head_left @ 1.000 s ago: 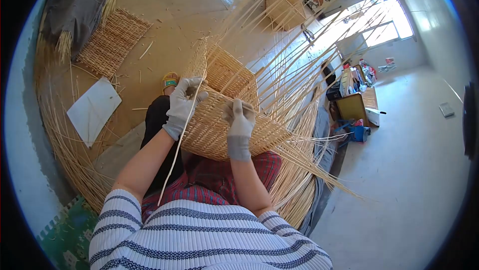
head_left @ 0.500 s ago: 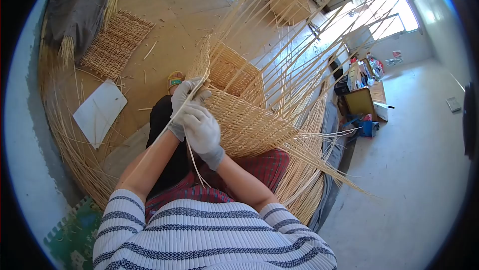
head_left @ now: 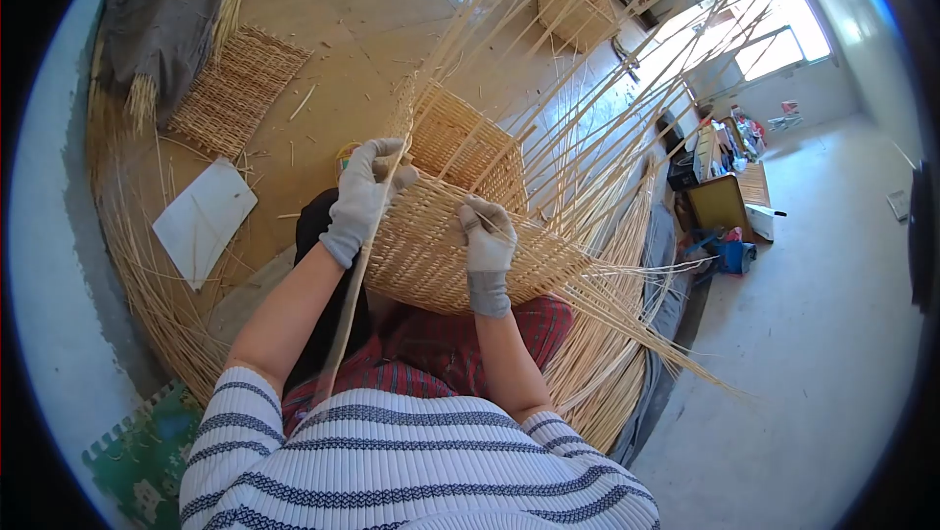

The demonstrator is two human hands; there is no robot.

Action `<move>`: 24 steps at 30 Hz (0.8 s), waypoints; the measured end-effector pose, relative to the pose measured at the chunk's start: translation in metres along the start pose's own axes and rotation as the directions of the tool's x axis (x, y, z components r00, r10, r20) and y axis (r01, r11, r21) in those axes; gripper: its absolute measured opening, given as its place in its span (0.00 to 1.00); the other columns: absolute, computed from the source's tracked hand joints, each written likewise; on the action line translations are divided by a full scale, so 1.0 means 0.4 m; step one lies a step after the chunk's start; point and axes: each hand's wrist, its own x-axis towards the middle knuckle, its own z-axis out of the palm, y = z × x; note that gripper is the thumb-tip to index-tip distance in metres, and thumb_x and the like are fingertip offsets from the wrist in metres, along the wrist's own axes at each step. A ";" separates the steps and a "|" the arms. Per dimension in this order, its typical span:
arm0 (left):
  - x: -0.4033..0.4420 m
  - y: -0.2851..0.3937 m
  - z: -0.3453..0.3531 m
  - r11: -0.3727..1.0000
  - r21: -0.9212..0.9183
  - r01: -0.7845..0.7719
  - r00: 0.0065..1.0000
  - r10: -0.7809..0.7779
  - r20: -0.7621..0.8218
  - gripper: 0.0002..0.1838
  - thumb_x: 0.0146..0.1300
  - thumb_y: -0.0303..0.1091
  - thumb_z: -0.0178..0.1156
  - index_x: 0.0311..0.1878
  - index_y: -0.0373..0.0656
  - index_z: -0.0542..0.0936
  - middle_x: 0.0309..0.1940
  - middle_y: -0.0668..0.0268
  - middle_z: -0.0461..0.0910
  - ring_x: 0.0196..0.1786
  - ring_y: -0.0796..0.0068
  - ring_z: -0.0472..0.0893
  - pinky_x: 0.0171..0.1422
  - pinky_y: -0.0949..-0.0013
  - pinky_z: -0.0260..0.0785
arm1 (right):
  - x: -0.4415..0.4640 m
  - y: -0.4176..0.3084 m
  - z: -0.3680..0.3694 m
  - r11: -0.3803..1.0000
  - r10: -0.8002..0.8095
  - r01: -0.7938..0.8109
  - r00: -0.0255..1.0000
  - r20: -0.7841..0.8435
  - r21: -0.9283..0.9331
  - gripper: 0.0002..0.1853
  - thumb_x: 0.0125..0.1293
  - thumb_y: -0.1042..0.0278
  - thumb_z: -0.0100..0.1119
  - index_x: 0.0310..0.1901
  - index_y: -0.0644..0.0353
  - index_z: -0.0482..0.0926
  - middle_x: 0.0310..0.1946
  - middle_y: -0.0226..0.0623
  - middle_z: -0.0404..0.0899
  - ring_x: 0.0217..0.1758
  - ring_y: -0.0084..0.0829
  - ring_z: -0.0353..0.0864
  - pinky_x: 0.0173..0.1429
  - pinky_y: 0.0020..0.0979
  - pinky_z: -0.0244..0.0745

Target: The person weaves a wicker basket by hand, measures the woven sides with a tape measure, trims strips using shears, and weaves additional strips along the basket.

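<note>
A half-woven wicker basket [head_left: 421, 254] rests tilted on my lap, with long unwoven stakes fanning out from its far right side. My left hand [head_left: 360, 199], in a pale grey-white glove, is closed at the basket's left corner. Its fingers grip a long wicker strand [head_left: 354, 297] that runs down toward my chest. Against the near wall, just below the rim, my gloved right hand [head_left: 489, 244] is closed in a pinch. A thin wicker strand seems to lie between its fingertips, though the fingers partly hide it.
Bundled wicker strands [head_left: 612, 324] lie at my right. On the floor at left are a woven panel [head_left: 240, 90] and a white board [head_left: 204, 222]. Another basket [head_left: 576, 9] stands farther off. A blue container [head_left: 734, 257] and boxes are at right.
My hands were together at the basket's left corner. The right hand has moved right along the near wall, while the left stays at the corner with the long strand.
</note>
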 end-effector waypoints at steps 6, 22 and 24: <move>0.013 -0.046 0.025 0.996 -0.056 0.073 0.997 -0.074 -0.020 0.22 0.60 0.39 0.75 0.53 0.41 0.78 0.43 0.68 0.80 0.43 0.80 0.77 0.49 0.72 0.73 | 0.157 -0.070 0.118 0.521 -0.741 0.738 0.640 0.202 -0.428 0.19 0.69 0.80 0.59 0.61 0.57 0.78 0.48 0.45 0.84 0.33 0.25 0.83 0.30 0.23 0.77; -0.122 -0.005 0.159 0.265 0.762 -0.590 0.801 0.309 0.513 0.41 0.61 0.38 0.67 0.78 0.57 0.62 0.67 0.49 0.69 0.63 0.54 0.76 0.61 0.54 0.67 | 0.163 -0.110 -0.081 0.614 -0.705 0.661 0.705 0.078 -0.431 0.17 0.74 0.71 0.56 0.62 0.57 0.78 0.43 0.40 0.86 0.24 0.21 0.77 0.28 0.26 0.72; -0.104 -0.019 0.161 0.241 0.739 -0.629 0.765 0.364 0.532 0.40 0.64 0.40 0.63 0.79 0.59 0.60 0.68 0.48 0.68 0.58 0.53 0.78 0.56 0.53 0.69 | 0.211 -0.133 -0.071 0.180 -0.838 0.749 0.456 0.299 -0.637 0.24 0.73 0.72 0.56 0.70 0.55 0.73 0.43 0.41 0.86 0.28 0.24 0.80 0.32 0.28 0.75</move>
